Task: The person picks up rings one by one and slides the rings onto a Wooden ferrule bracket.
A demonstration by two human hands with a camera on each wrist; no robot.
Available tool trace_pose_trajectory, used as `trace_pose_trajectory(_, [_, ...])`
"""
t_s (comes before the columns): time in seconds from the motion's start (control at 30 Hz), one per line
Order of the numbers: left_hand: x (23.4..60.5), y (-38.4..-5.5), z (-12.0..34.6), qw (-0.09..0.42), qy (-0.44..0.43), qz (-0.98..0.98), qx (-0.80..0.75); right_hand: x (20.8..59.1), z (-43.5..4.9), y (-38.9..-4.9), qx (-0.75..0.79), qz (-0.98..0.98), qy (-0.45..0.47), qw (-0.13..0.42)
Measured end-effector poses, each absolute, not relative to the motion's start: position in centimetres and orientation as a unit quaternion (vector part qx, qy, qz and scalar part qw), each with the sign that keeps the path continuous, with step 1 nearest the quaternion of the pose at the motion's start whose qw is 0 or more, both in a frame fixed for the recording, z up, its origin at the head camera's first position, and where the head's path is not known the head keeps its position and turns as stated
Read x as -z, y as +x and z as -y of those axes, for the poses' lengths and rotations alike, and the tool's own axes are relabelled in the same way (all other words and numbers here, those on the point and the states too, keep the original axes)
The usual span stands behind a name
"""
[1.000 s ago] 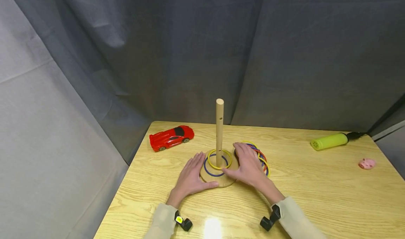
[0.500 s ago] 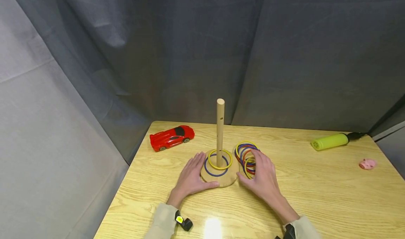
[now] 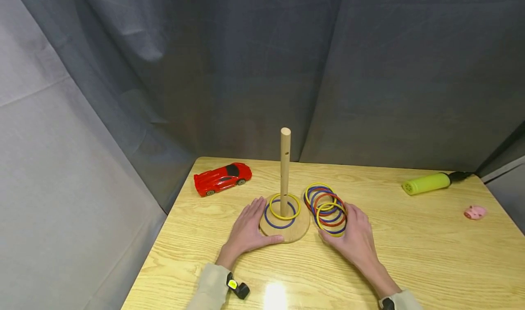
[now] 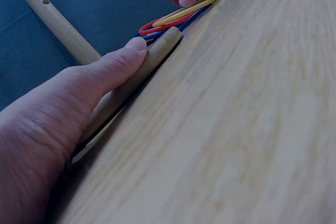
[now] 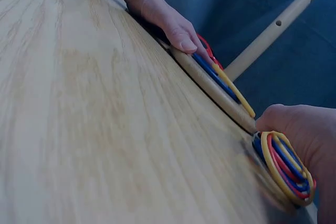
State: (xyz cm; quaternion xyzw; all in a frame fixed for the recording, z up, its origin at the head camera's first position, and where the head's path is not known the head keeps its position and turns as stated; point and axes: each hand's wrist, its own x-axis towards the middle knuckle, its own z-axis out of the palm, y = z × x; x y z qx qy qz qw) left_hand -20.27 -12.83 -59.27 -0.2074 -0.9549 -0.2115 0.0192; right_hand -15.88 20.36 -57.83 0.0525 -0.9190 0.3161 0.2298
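My left hand (image 3: 248, 230) rests at the left and front edge of a round wooden base (image 3: 301, 225), fingers straight and thumb stretched along the rim. In the left wrist view its thumb (image 4: 113, 66) lies on that rim. An upright wooden peg (image 3: 285, 173) rises from the base, with a yellow ring (image 3: 300, 205) and a blue ring (image 3: 266, 219) around its foot. Right of the base lies a pile of yellow, blue and red rings (image 3: 316, 209). My right hand (image 3: 356, 237) is at the pile's right and front side, thumb and fingers spread around the nearest yellow ring.
A red toy car (image 3: 223, 178) stands at the back left of the wooden table (image 3: 410, 255). Towards the right end lie a yellow-green cylinder with a black end (image 3: 428, 183) and a pink pig-face toy (image 3: 476, 212). A dark curtain (image 3: 254, 73) hangs behind.
My right hand has moved right, from the base across the ring pile to its right side, uncovering most of the rings. The left hand stays put on the base.
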Motion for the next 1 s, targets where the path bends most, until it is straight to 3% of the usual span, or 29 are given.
trace_pose_trajectory(0.27, [59.28, -20.33, 12.79, 0.017, -0.208, 0.955, 0.21, 58.41, -20.82, -15.69, -0.31, 0.932, 0.02, 0.188])
trace_pose_trajectory(1.0, [59.27, -20.4, 12.79, 0.025, -0.209, 0.954, 0.213, 58.82, -21.21, -16.14, -0.297, 0.932, 0.027, 0.204])
